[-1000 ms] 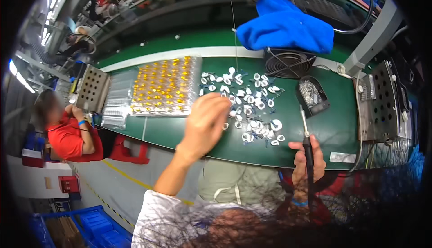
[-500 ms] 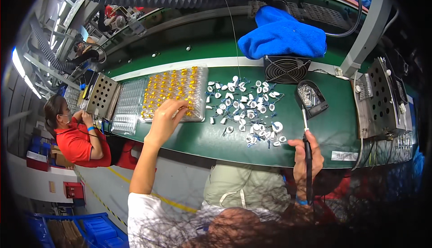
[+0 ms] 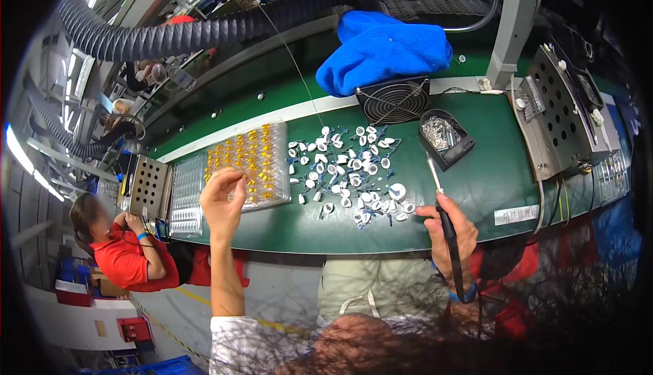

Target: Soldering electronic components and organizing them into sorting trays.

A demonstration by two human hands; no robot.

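My left hand [image 3: 223,198] is over the near edge of a clear plastic tray [image 3: 277,145] that holds rows of small yellow parts [image 3: 235,154]. Its thumb and fingertips are pinched together; what lies between them is too small to make out. A soldering iron [image 3: 446,222] with a black handle and a metal tip is gripped in my right hand [image 3: 454,239]. The iron points up and away, its tip close to a black open box [image 3: 457,154] of small metal pieces. Between my hands, many white cup-shaped parts [image 3: 354,177] with short blue wires lie loose on the green bench [image 3: 306,229].
A fan [image 3: 393,101] with a blue cloth [image 3: 384,52] on top stands behind the white parts. A perforated metal unit [image 3: 568,116] is on the right. Left of the tray are a second clear tray [image 3: 187,194] and a co-worker in red [image 3: 129,256]. A black hose [image 3: 190,35] crosses above.
The view has shifted, so the bench items sit further left. My left hand has drawn back slightly from the yellow parts. My right hand keeps hold of the soldering iron.
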